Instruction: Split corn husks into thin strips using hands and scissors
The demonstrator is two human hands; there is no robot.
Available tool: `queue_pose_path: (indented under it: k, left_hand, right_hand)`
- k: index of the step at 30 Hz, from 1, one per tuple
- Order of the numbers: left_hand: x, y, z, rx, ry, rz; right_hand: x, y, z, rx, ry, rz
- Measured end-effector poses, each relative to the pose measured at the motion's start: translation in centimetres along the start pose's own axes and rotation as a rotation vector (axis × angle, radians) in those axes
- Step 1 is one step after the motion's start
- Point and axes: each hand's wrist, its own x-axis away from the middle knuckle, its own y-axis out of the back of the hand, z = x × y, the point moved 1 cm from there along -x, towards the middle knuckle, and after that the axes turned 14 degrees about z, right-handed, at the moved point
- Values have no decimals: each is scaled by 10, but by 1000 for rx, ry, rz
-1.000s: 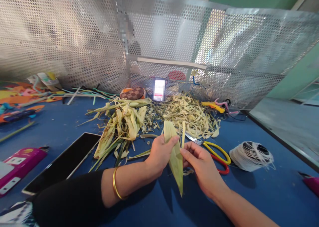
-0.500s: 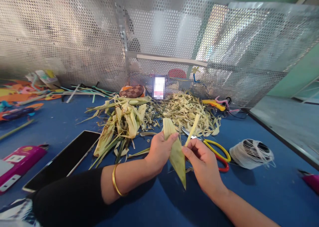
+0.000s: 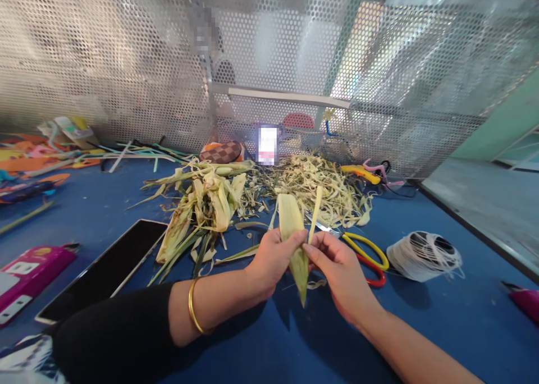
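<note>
Husk stands over the near middle of the worktop, gripped across its middle by your left fingers, while your closed right fingers pinch the narrow strip just right of it. For an even tear, hold both pinches close together and pull slowly, clear of the scissors on the right.

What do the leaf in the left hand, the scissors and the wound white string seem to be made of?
Leaf: dried plant husk, probably corn, fairly matte with faint lengthwise streaks. Scissors: silvery, shiny blades, likely steel; smooth yellow and red handles, probably plastic. String: thin white strands, perhaps plastic or cotton; the look leaves that open.
</note>
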Motion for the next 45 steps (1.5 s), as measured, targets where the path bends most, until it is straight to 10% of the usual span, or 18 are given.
queue_pose_path:
  k: [34, 45]
  left_hand:
    - [-15, 18, -3, -29, -87, -265]
    - [4, -1, 0, -215, 26, 82]
  right_hand:
    - [19, 7, 34, 20, 209, -89]
    - [1, 25, 30, -178, 115, -192]
